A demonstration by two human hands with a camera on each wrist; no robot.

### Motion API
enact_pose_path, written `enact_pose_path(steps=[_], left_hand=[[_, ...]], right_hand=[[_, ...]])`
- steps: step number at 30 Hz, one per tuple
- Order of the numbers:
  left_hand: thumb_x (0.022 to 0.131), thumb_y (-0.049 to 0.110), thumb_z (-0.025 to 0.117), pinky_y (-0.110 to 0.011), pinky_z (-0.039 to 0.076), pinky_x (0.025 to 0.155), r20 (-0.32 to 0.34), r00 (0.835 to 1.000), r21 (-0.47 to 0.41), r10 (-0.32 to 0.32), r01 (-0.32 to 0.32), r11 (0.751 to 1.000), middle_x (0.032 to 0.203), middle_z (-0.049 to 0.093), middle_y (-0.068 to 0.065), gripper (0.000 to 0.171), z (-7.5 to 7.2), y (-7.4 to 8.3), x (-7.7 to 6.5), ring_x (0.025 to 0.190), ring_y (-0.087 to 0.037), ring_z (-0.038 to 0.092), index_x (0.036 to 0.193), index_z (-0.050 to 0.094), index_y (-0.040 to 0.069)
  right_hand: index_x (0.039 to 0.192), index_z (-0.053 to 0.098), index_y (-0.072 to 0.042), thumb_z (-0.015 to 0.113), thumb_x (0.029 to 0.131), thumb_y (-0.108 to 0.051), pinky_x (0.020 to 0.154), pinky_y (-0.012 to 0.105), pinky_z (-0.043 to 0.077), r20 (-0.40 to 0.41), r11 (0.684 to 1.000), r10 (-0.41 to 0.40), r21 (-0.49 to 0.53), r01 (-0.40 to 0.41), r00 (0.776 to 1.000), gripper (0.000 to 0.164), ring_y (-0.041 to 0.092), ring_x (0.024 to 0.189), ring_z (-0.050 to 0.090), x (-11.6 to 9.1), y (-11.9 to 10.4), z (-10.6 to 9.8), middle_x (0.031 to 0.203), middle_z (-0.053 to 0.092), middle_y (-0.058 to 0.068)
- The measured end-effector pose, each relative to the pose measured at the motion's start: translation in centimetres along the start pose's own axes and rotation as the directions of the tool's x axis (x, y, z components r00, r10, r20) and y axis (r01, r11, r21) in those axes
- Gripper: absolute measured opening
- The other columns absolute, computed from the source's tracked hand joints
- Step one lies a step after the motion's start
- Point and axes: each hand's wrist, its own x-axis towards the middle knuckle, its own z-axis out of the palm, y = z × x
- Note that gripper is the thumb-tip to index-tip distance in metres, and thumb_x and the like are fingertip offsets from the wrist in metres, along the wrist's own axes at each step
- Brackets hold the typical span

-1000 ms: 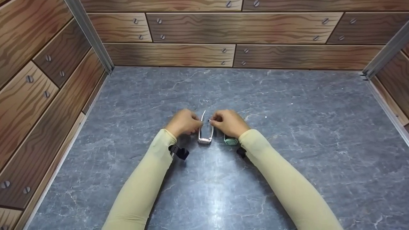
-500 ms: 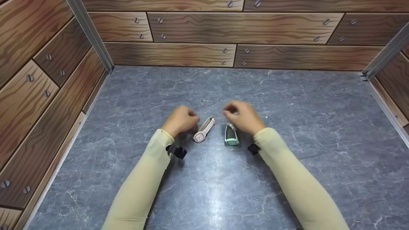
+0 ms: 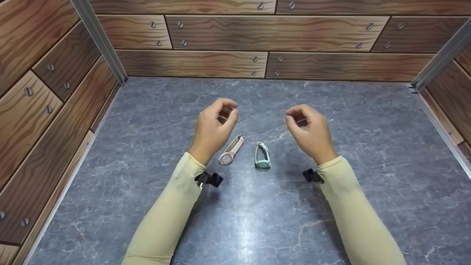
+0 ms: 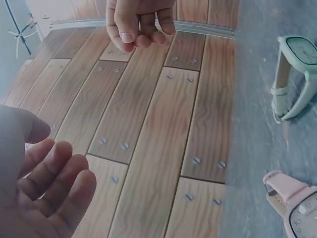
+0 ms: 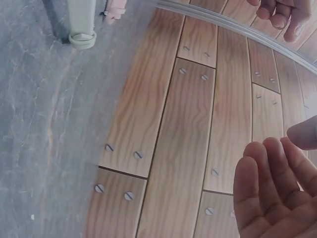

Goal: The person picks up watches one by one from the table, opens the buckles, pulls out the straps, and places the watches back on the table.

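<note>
Two wristwatches lie on the grey marbled tabletop (image 3: 243,198) in the head view, each with its strap fastened in a loop. The pink wristwatch (image 3: 227,158) lies slanted, its square dial toward me. To its right is the mint green wristwatch (image 3: 262,164), its buckle end pointing away. My left hand (image 3: 211,129) hovers beyond and left of the pink watch, fingers loosely bent and holding nothing. Raised to the right of the green watch, my right hand (image 3: 312,132) is likewise unoccupied, fingers softly curved. Relaxed fingers (image 4: 67,186) also show in the left wrist view.
Wood-plank patterned panels (image 3: 220,33) wall the table at the back and both sides. Metal posts (image 3: 105,44) stand at the back corners. Black straps with small devices (image 3: 209,179) circle both wrists over pale yellow sleeves (image 3: 162,217).
Both hands let go of the pink watch and rose away from it, the right hand moving farther right. The pink watch now lies slanted on the table; the green watch is fully uncovered.
</note>
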Motion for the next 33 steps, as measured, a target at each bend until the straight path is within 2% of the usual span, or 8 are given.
enact_pose_path(steps=[4, 7, 14, 18, 26, 29, 31, 33], left_hand=[[0.097, 0.011, 0.066, -0.027, 0.057, 0.072, 0.055, 0.998, 0.03, -0.032, 0.031, 0.999, 0.085, 0.07, 0.0, 0.013, 0.0, -0.2, 0.1, 0.076, -0.01, 0.065, 0.107, 0.071, 0.005], [0.097, 0.012, 0.065, -0.028, 0.056, 0.073, 0.136, 0.986, 0.082, -0.094, 0.083, 0.993, 0.086, 0.071, 0.001, 0.014, 0.1, -0.8, 0.0, 0.076, -0.011, 0.065, 0.109, 0.071, 0.007], [0.099, 0.017, 0.064, -0.03, 0.055, 0.076, 0.351, 0.905, 0.217, -0.241, 0.172, 0.961, 0.09, 0.071, 0.002, 0.016, 1.2, -2.0, -0.3, 0.081, -0.013, 0.065, 0.112, 0.071, 0.011], [0.1, 0.02, 0.063, -0.032, 0.055, 0.077, 0.421, 0.871, 0.25, -0.252, 0.156, 0.956, 0.091, 0.072, 0.003, 0.017, 1.8, -1.9, -0.4, 0.082, -0.013, 0.065, 0.112, 0.071, 0.012], [0.1, 0.021, 0.063, -0.033, 0.055, 0.074, 0.487, 0.832, 0.298, -0.267, 0.129, 0.946, 0.092, 0.072, 0.003, 0.018, 2.2, -1.2, -0.6, 0.077, -0.013, 0.065, 0.115, 0.071, 0.014], [0.1, 0.021, 0.064, -0.032, 0.056, 0.077, 0.478, 0.843, 0.285, -0.247, 0.117, 0.951, 0.095, 0.072, 0.002, 0.021, 2.0, -0.8, -0.6, 0.082, -0.013, 0.066, 0.118, 0.071, 0.012], [0.1, 0.019, 0.064, -0.032, 0.056, 0.082, 0.441, 0.873, 0.238, -0.208, 0.11, 0.965, 0.101, 0.072, -0.001, 0.023, 1.6, -0.4, -0.5, 0.089, -0.014, 0.065, 0.12, 0.069, 0.009], [0.099, 0.017, 0.066, -0.031, 0.055, 0.088, 0.371, 0.916, 0.167, -0.151, 0.094, 0.981, 0.107, 0.069, -0.003, 0.027, 1.1, 0.3, -0.4, 0.098, -0.016, 0.064, 0.125, 0.067, 0.007]], right_hand=[[0.101, 0.072, -0.001, 0.069, 0.095, -0.003, 0.073, 0.023, 0.055, 0.141, 0.995, 0.036, -0.098, -0.022, 0.989, 0.007, 0.017, 0.08, 0.065, -0.2, 0.4, 0.5, 0.091, 0.072, 0.008], [0.102, 0.071, -0.004, 0.07, 0.096, -0.011, 0.076, 0.031, 0.055, 0.257, 0.982, 0.126, -0.168, -0.084, 0.958, 0.01, 0.019, 0.083, 0.065, -0.3, 1.1, 1.3, 0.092, 0.072, 0.007], [0.11, 0.07, -0.006, 0.071, 0.097, -0.033, 0.081, 0.041, 0.055, 0.465, 0.943, 0.284, -0.296, -0.155, 0.839, 0.03, 0.023, 0.089, 0.065, -0.9, 3.8, 3.4, 0.098, 0.071, 0.007], [0.097, 0.071, -0.011, 0.072, 0.096, -0.042, 0.069, 0.036, 0.05, 0.522, 0.923, 0.325, -0.356, -0.145, 0.788, 0.03, 0.018, 0.078, 0.06, -1.3, 4.8, 3.6, 0.089, 0.069, 0.003], [0.08, 0.068, -0.014, 0.072, 0.095, -0.042, 0.058, 0.03, 0.041, 0.57, 0.92, 0.348, -0.36, -0.155, 0.744, 0.032, 0.014, 0.065, 0.05, -1.6, 5.1, 4.1, 0.074, 0.06, -0.002], [0.079, 0.068, -0.013, 0.071, 0.094, -0.027, 0.061, 0.031, 0.043, 0.569, 0.932, 0.313, -0.339, -0.129, 0.761, 0.021, 0.014, 0.066, 0.052, -1.3, 4.9, 3.8, 0.074, 0.061, -0.003], [0.079, 0.068, -0.012, 0.07, 0.092, -0.018, 0.062, 0.03, 0.045, 0.542, 0.943, 0.278, -0.312, -0.118, 0.793, 0.014, 0.015, 0.067, 0.054, -1.1, 4.4, 3.2, 0.074, 0.062, -0.002], [0.081, 0.069, -0.011, 0.069, 0.091, -0.012, 0.062, 0.03, 0.049, 0.48, 0.959, 0.236, -0.258, -0.12, 0.845, 0.01, 0.016, 0.067, 0.056, -0.8, 3.4, 2.3, 0.076, 0.065, -0.001]])
